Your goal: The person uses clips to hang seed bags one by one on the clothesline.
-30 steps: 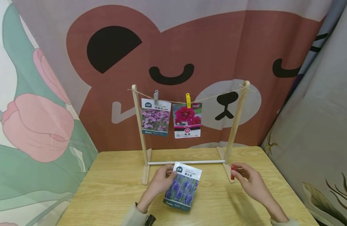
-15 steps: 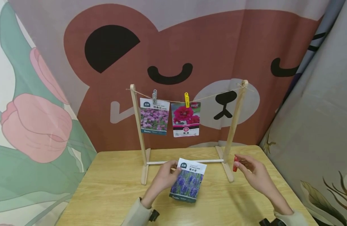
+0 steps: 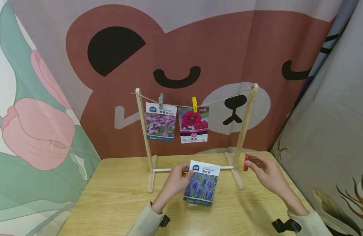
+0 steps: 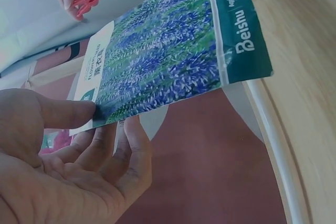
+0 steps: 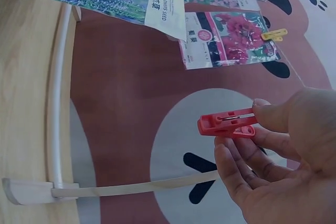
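Note:
Between thumb and fingers my left hand (image 3: 176, 179) pinches the upper left edge of a lavender seed packet (image 3: 201, 185), held up above the table with its picture side showing. My right hand (image 3: 268, 173) pinches a red clothespin (image 5: 227, 123) by its handle end, right of the rack's right post. Behind the hands, a string (image 3: 222, 101) runs between two wooden posts. A grey clothespin (image 3: 161, 101) holds a pink-flower seed packet (image 3: 160, 126) on it, and a yellow clothespin (image 3: 194, 104) holds a red-flower seed packet (image 3: 193, 129).
The wooden rack's right post (image 3: 244, 127) and left post (image 3: 144, 131) stand on flat feet, joined by a white rod (image 3: 162, 170) low over the wooden table (image 3: 110, 196). A curtain with a bear print (image 3: 119, 98) hangs behind.
My left hand has lifted the lavender seed packet up and to the right. The right hand has risen slightly with the red clothespin. Both hanging packets stay on the string.

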The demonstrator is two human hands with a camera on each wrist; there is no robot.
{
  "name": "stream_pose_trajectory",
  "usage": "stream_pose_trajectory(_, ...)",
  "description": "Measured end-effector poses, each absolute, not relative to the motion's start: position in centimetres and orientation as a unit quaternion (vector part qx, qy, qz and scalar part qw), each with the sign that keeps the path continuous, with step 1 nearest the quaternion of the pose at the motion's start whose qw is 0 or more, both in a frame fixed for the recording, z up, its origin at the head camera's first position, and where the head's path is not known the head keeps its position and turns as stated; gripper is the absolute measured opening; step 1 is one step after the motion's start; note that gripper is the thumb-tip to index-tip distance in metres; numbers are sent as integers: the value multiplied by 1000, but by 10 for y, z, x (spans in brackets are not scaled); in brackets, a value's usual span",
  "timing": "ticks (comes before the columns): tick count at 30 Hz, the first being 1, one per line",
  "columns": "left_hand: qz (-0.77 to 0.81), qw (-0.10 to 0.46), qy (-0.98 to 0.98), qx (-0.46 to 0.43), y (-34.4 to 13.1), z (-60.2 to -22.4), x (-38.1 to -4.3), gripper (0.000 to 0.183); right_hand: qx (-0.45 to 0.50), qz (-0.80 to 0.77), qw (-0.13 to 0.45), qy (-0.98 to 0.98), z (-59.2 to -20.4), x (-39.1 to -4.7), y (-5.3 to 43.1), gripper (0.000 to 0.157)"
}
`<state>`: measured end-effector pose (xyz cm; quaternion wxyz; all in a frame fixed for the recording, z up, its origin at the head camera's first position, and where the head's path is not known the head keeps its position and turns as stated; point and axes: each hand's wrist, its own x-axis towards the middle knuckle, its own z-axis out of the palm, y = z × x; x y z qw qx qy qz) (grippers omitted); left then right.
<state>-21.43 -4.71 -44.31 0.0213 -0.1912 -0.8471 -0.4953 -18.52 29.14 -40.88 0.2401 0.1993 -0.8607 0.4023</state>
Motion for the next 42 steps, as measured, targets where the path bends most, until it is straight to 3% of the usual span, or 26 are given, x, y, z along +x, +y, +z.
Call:
stream_pose_trajectory(22,-543,82,-809,-209,-23,-433,-224,14,200,362,256,-874,-355,-198,296,37)
stream_pose_trajectory(42,-543,144,-795,-228,-3,-396,-241,12,208,381,231,-871,-297,-217,289,35)
